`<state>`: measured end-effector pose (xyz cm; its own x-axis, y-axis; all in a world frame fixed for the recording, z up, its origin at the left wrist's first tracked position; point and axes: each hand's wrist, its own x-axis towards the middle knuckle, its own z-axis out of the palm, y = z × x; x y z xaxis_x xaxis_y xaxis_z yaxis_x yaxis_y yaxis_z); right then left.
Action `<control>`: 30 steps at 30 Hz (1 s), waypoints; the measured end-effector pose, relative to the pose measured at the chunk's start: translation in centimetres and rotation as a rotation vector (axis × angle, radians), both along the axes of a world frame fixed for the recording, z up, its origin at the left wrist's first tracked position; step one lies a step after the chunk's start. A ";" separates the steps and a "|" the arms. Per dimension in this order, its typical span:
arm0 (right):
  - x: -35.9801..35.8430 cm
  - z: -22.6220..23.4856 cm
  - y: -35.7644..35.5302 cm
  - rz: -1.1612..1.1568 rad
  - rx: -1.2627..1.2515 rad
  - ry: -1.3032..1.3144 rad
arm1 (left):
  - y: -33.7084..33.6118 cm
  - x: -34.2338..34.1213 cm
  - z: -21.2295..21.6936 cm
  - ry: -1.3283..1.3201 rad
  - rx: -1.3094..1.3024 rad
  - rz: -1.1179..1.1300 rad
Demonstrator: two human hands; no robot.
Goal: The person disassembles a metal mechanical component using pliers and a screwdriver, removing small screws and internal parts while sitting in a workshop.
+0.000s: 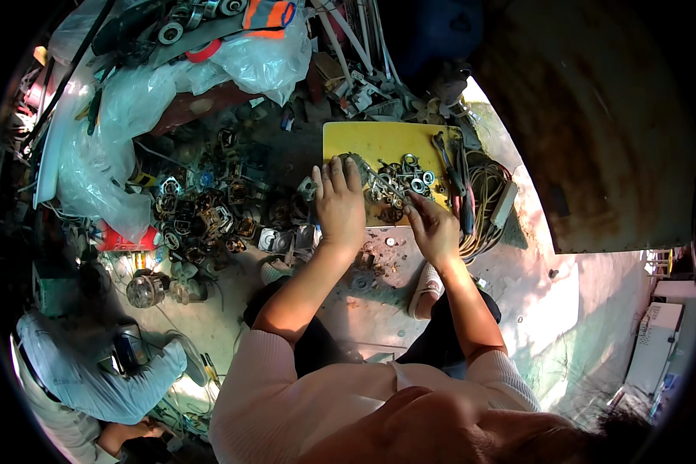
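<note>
We have our left hand (339,205) laid over the left edge of a yellow board (387,136), fingers stretched forward beside a dark metal part (354,165) – whether its grip has hold of that part, we cannot tell. Our right hand (435,230) has its grip drawn nearly together, thumb and fingertips pinching what looks like a thin rod (391,185) slanting over the board. Around it we see loose metal rings (417,185); pliers (452,168) lie at the board's right side, near coiled cable (483,241).
</note>
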<state>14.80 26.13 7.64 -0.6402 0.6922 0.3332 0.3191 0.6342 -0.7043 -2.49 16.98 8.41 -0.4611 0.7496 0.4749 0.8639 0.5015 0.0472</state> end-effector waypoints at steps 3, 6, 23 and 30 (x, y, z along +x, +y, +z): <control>-0.1 0.1 -0.3 -0.001 -0.464 0.136 | -0.1 -0.2 0.2 -0.007 0.007 -0.009; 0.5 0.2 0.9 -0.014 -1.093 0.170 | -0.1 -0.7 0.5 -0.037 0.009 -0.030; 1.3 0.9 2.1 0.085 -1.904 0.464 | 4.6 -12.1 9.7 -0.652 -0.403 -0.352; 1.2 0.7 1.9 0.087 -2.012 0.525 | 6.7 -16.8 1.1 -1.550 -0.484 -0.432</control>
